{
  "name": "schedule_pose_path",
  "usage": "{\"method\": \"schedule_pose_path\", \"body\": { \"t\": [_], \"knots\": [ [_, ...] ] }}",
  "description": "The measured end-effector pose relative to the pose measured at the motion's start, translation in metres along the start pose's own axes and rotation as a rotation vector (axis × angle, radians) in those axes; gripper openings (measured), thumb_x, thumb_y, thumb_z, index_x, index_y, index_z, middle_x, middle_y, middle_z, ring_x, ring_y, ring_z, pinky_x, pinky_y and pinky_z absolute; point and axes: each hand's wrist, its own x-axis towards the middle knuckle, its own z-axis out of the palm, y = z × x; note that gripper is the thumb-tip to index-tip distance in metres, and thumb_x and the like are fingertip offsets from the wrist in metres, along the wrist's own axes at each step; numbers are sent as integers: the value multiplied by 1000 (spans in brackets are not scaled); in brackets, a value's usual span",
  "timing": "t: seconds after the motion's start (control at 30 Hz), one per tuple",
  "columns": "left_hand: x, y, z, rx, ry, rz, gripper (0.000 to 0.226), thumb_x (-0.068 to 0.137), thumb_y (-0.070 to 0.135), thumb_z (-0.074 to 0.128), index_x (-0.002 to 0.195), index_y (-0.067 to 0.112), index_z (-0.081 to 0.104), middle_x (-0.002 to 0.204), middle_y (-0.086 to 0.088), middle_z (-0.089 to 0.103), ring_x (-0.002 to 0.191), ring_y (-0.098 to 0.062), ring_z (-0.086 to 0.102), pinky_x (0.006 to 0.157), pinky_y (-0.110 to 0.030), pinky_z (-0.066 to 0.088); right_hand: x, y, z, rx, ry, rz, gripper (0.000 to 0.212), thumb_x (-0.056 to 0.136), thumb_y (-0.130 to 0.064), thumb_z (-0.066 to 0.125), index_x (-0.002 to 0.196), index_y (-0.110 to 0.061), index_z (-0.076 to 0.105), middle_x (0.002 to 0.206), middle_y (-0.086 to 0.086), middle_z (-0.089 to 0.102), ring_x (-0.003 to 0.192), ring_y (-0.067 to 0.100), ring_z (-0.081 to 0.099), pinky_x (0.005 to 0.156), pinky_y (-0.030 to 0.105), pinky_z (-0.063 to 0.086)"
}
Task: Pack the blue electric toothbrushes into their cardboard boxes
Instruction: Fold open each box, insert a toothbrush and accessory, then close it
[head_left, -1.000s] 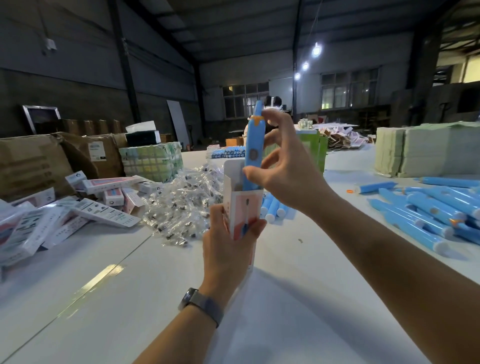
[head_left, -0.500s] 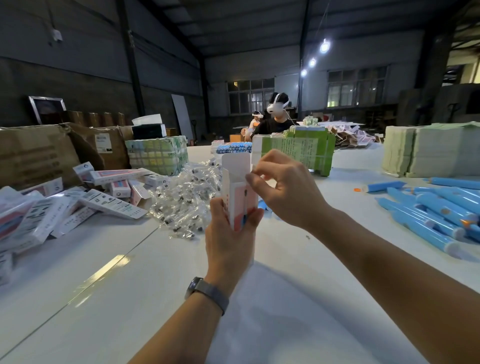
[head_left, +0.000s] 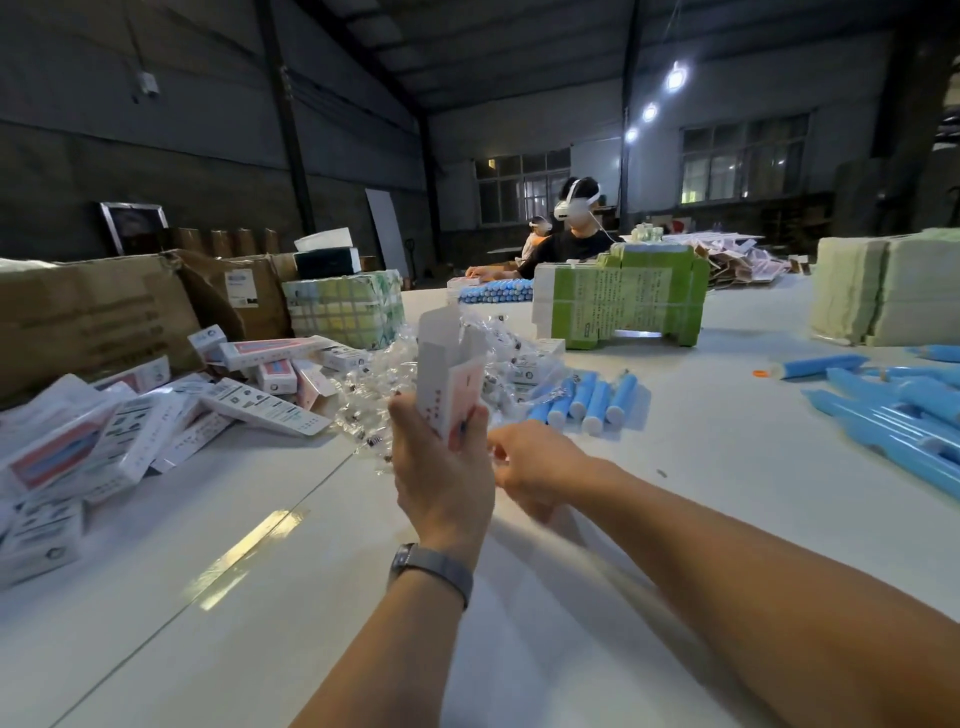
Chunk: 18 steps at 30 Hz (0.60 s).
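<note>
My left hand grips a white and pink cardboard box upright above the table, its top flaps standing open. No toothbrush shows above the box's mouth. My right hand is blurred, low and just right of the left hand, fingers loosely curled with nothing visible in them. A few blue electric toothbrushes lie side by side behind my hands. A larger pile of blue toothbrushes lies at the right edge.
Clear plastic bags are heaped behind the box. Boxes are scattered at the left before brown cartons. A green flat-pack stack and pale stacks stand farther back on the white table. A person sits across.
The blue toothbrush that my right hand held above the box has gone down into it. My right hand left the box top and dropped to the right of my left hand.
</note>
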Motion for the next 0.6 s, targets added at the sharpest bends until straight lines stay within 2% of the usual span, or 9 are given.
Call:
{"method": "schedule_pose_path", "body": {
  "t": [0.1,0.17,0.23,0.3,0.33,0.4,0.5,0.6],
  "knots": [
    [2,-1,-2,-40,-14,-1,52,85,33,76,98,31,26,102,6,48,89,-24,49,72,-38,43,0,4,-10,19,71,20,46,88,-7,57,129,-27,56,98,-1,62,87,18,57,74,33,50],
    [2,0,-2,-54,-52,5,54,85,32,77,94,36,23,101,4,51,90,-28,53,74,-43,49,-8,10,-30,147,243,6,57,88,-2,54,137,-31,48,88,-1,61,78,20,56,64,30,44],
    [1,2,0,-101,-113,-4,55,84,29,78,94,36,24,100,2,56,91,-29,58,74,-44,52,-22,12,-54,490,456,-10,67,88,0,60,142,-34,41,88,6,61,75,21,59,59,28,51],
    [-3,5,2,-261,-191,-54,50,84,23,79,97,28,31,98,3,58,88,-14,62,70,-32,55,-40,10,-79,853,617,-45,74,86,3,64,144,-36,38,94,9,57,76,20,63,57,23,56],
    [-5,7,4,-361,-232,-93,45,84,19,78,98,25,35,95,6,59,84,-3,62,67,-20,54,-48,8,-90,944,684,-74,75,86,3,65,144,-36,38,96,10,56,78,20,64,58,22,56],
    [-10,11,6,-493,-310,-171,37,87,15,75,100,24,42,90,10,60,77,6,62,64,-10,52,-65,2,-107,991,793,-156,68,86,4,65,141,-30,42,95,9,57,77,17,67,58,21,56],
    [-14,15,7,-565,-342,-193,34,87,11,73,102,20,44,92,3,60,75,6,63,64,-10,52,-84,-12,-124,1009,875,-298,50,85,3,67,126,-23,51,90,4,62,75,8,70,55,21,56],
    [-19,20,6,-615,-393,-191,33,86,16,73,104,21,46,98,-4,61,79,2,65,66,-11,53,-92,-26,-127,927,849,-448,42,86,3,67,117,-20,52,86,3,65,72,16,69,59,29,59]
  ]
}}
